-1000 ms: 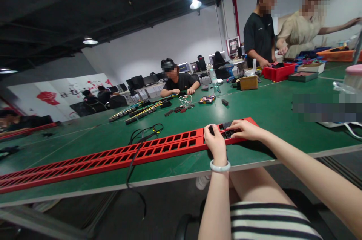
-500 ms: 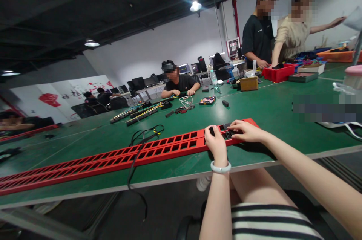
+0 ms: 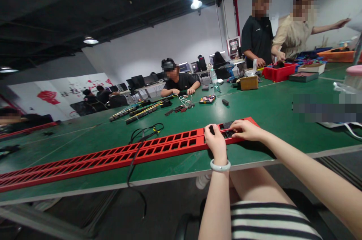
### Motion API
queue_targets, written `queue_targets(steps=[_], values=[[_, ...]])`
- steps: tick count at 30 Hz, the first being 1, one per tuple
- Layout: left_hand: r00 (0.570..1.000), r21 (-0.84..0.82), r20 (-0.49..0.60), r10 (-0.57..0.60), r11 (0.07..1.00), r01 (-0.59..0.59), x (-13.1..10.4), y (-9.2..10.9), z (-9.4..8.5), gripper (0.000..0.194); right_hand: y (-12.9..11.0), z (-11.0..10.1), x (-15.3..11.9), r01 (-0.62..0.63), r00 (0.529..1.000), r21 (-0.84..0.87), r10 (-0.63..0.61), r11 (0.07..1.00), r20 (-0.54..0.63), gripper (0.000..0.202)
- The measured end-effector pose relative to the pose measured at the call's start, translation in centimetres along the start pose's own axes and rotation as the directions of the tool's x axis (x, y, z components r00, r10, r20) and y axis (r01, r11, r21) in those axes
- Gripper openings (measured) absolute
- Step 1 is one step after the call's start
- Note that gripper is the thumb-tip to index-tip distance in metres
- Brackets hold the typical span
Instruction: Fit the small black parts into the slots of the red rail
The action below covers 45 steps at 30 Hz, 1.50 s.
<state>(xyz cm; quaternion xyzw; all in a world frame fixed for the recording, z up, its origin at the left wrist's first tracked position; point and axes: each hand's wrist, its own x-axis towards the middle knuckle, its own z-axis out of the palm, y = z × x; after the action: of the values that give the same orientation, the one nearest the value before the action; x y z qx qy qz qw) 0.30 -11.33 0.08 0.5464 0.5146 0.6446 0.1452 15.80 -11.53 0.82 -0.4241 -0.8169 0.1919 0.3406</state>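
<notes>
A long red slotted frame [image 3: 169,145] lies along the near table edge, with small black parts [image 3: 227,133] seated in its right end. My left hand [image 3: 216,142], a pale bangle on its wrist, is closed at that end, thumb and fingers round a small black piece [image 3: 211,130]. Just to the right, my right hand [image 3: 247,130] has its fingers bent together over the black parts. Its fingertips touch them, but what they pinch is too small to make out. A thin black strap [image 3: 135,161] crosses the frame and hangs over the edge.
Across the green table [image 3: 249,106] lie black strips with wires [image 3: 147,113], a small box of coloured parts [image 3: 207,99] and a bottle [image 3: 215,81]. A red bin [image 3: 279,72] stands back right near two standing people. Another person sits opposite.
My right fingers have shifted slightly right over the black parts. My left hand keeps its place. A standing person's hand has risen from the red bin.
</notes>
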Motion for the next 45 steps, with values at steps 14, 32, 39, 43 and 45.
queue_targets(steps=[14,32,39,43,45], values=[[1.000,-0.007,-0.004,0.001,1.000,-0.001,0.1,-0.1,0.1,0.023,0.7,0.3,0.0,0.073,0.997,-0.070,-0.074,0.995,-0.011,0.024],[1.000,0.003,0.007,-0.002,1.000,0.002,0.0,0.0,0.0,0.023,1.2,0.5,0.0,0.109,0.994,-0.054,-0.111,0.993,-0.019,0.024],[0.994,0.000,0.096,0.059,0.998,-0.059,-0.2,0.4,-0.1,0.023,0.8,0.7,-0.2,0.155,0.987,-0.073,-0.158,0.985,-0.028,0.021],[0.981,-0.022,0.169,0.095,0.995,-0.092,-0.4,0.6,-0.1,0.025,0.3,0.7,-0.3,0.167,0.978,-0.099,-0.177,0.981,-0.107,0.025],[0.972,-0.026,0.211,0.104,0.995,-0.101,-0.5,0.6,-0.1,0.026,-0.1,0.7,-0.3,0.173,0.963,-0.093,-0.188,0.981,-0.191,0.034]])
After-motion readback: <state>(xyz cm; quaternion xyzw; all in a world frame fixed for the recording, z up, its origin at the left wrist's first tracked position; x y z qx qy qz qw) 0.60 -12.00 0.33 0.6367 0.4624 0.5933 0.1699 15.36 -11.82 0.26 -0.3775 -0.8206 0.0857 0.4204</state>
